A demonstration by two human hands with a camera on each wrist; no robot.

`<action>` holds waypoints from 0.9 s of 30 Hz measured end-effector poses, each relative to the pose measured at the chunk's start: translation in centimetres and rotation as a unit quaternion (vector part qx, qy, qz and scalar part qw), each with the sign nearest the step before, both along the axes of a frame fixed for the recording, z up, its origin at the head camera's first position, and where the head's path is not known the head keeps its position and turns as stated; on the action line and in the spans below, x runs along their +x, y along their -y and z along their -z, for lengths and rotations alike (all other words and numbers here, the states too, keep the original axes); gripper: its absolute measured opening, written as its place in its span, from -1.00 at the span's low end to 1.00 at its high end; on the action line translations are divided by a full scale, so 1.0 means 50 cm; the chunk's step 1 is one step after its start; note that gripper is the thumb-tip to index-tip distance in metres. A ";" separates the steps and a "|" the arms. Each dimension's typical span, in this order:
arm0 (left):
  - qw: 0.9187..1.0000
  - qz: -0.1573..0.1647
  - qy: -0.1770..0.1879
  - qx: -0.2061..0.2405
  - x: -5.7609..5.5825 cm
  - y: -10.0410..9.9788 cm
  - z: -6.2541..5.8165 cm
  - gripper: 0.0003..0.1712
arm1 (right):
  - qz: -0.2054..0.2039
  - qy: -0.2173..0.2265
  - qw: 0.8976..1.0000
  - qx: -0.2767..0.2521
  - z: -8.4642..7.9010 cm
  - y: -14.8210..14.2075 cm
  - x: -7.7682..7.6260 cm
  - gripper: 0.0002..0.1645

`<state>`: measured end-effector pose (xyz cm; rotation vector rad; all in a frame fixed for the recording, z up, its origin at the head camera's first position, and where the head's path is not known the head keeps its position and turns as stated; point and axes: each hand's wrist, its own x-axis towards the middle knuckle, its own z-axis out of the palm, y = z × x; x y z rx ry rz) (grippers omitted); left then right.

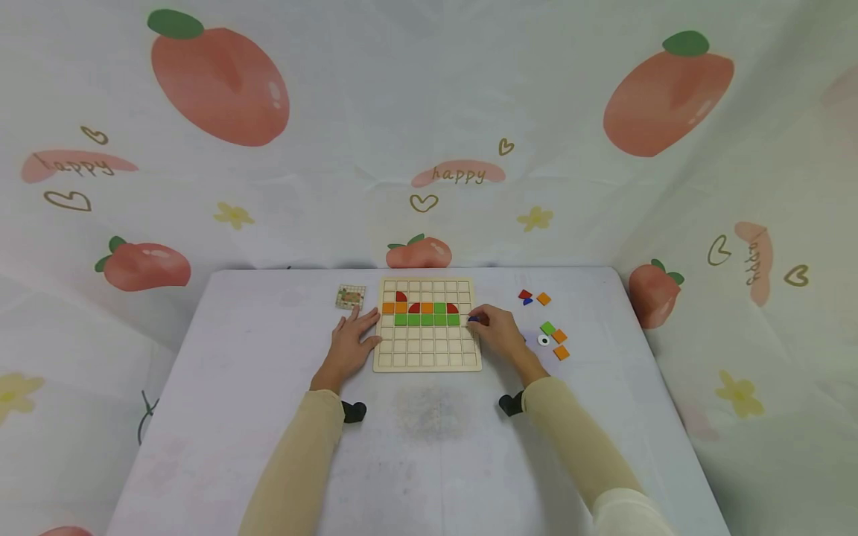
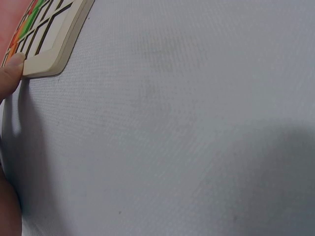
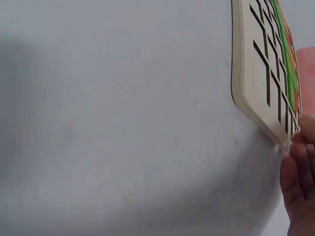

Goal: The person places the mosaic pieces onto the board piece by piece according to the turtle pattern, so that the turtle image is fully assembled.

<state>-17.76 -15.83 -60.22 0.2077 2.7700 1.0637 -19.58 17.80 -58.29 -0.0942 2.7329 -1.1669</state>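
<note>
A square wooden grid board [image 1: 422,359] lies on the table. Green square tiles [image 1: 429,320] fill part of one row. Above them sit orange squares [image 1: 389,308], another green one and red quarter-round tiles [image 1: 401,297]. My right hand [image 1: 499,329] pinches a small dark blue piece [image 1: 474,318] over the board's right edge. My left hand [image 1: 348,346] lies spread beside the left edge, its thumb [image 2: 14,69] at the rim in the left wrist view. A fingertip of it reaches the small pattern card [image 1: 350,295].
Right of the board lie loose tiles: a red one [image 1: 525,295] by a blue one [image 1: 528,301], several orange ones [image 1: 561,353], a green one [image 1: 547,327] and a round white eye piece [image 1: 544,340]. A patterned curtain [image 1: 429,97] hangs behind the white table [image 1: 255,357].
</note>
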 end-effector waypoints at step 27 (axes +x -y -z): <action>1.000 0.003 0.012 0.000 -0.004 0.002 0.002 -0.31 | 0.053 -0.027 0.997 -0.052 0.036 0.014 -0.012 -0.81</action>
